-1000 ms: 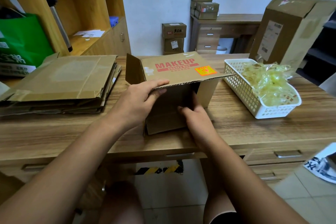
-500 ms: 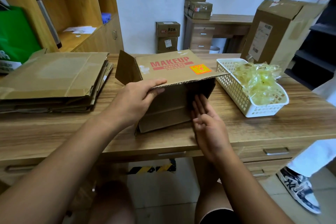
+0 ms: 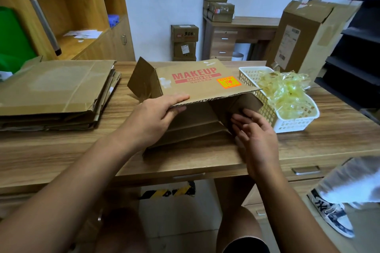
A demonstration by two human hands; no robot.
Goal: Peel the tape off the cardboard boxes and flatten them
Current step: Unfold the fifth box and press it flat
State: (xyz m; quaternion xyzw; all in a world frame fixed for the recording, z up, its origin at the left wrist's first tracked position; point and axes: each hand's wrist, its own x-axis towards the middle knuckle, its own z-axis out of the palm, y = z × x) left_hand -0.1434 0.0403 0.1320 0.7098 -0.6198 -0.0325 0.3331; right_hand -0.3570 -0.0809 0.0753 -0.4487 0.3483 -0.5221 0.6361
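Fingers of your left hand pinched the near edge of the half-collapsed MAKEUP box on the desk. Your right hand, fingers straight and slightly apart, lay against its side flap. The cardboard looked light and stiff, best held at panel edges. Beyond, the white basket held crumpled tape.

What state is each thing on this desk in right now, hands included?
MAKEUP box: half collapsed, near end open, not yet flat.
left hand: grips the top panel's near edge.
right hand: open, fingers against the box's right side flap.
flattened cardboard stack: lying flat, piled at left.
white basket: full of peeled tape.
tall box: upright, not flattened.
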